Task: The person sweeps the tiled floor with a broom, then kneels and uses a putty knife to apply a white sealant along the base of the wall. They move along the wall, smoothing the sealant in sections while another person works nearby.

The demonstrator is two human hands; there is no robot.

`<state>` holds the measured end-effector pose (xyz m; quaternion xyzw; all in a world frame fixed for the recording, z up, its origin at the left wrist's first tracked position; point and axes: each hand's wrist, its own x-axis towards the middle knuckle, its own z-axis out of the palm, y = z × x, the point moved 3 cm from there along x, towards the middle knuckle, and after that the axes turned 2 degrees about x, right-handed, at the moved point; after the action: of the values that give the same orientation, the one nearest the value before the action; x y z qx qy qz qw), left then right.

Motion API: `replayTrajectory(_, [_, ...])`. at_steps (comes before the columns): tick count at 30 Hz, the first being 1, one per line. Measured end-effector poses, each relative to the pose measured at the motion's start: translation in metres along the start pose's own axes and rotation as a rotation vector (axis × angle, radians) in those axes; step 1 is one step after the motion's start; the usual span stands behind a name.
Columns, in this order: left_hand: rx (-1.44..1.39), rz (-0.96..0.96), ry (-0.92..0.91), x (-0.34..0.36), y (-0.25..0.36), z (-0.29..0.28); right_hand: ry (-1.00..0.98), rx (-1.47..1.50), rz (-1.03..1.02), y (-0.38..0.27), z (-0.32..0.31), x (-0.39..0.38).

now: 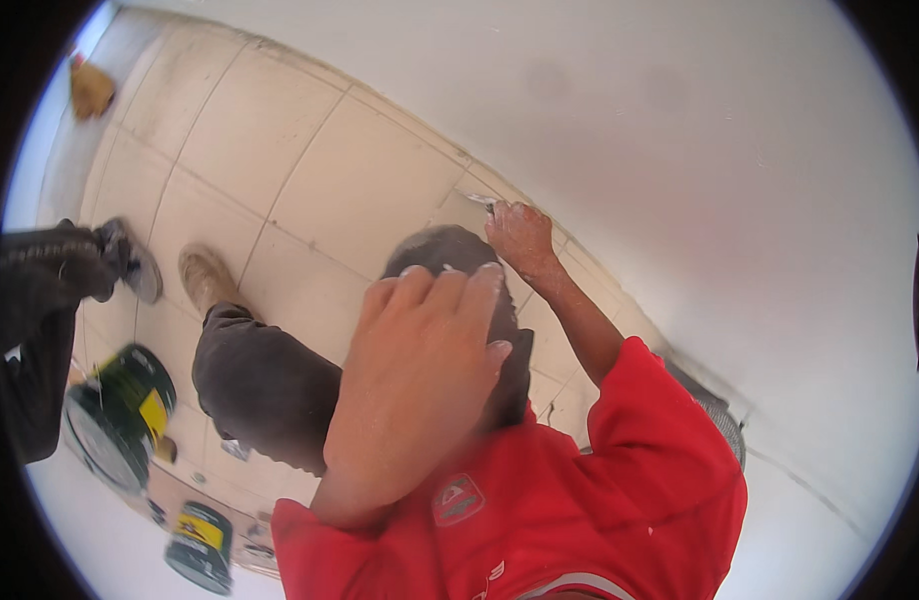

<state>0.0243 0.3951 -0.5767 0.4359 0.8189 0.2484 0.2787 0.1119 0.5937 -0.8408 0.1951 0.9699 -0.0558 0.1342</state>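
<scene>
My right hand is closed around a small tool with a thin metal blade, apparently a putty knife. It is low beside the foot of the white wall, above the tiled floor. White residue marks its fingers. My left hand is raised close to the camera, in front of my dark-trousered knee. Its back faces up and its fingers bend away from view, with the thumb to the right. A small white bit shows between the fingers; whatever they grip is hidden.
Two dark green buckets with yellow labels, one larger and one smaller, stand at the lower left. Another person's dark-trousered leg and grey shoe come in from the left. A brown object lies on the far left floor.
</scene>
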Motion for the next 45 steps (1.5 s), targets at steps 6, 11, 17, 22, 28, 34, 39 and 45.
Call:
replayTrajectory(6, [0.124, -0.077, -0.003, -0.006, 0.042, 0.004, -0.060, 0.032, 0.039, 0.024, 0.019, 0.015])
replayTrajectory(11, [-0.010, 0.077, 0.000, 0.009, 0.030, 0.025, -0.098, 0.133, 0.184, 0.047, 0.018, 0.007])
replayTrajectory(17, [0.048, 0.153, -0.006, 0.011, 0.031, 0.041, -0.124, 0.017, 0.085, 0.046, -0.008, 0.006])
replayTrajectory(22, [-0.020, 0.114, -0.016, 0.006, 0.016, 0.028, -0.104, -0.066, 0.091, 0.030, -0.007, 0.023])
replayTrajectory(28, [-0.077, 0.111, 0.020, 0.004, 0.001, 0.024, -0.142, -0.068, 0.149, 0.018, 0.006, 0.041])
replayTrajectory(34, [-0.097, 0.129, -0.001, 0.005, -0.009, 0.018, -0.137, -0.060, 0.200, 0.004, -0.004, 0.039])
replayTrajectory(39, [-0.060, 0.168, 0.058, 0.007, -0.017, 0.026, -0.107, -0.084, 0.228, -0.002, -0.005, 0.037])
replayTrajectory(45, [-0.076, 0.175, 0.042, 0.010, -0.021, 0.023, -0.097, -0.076, 0.219, -0.019, -0.001, 0.051])
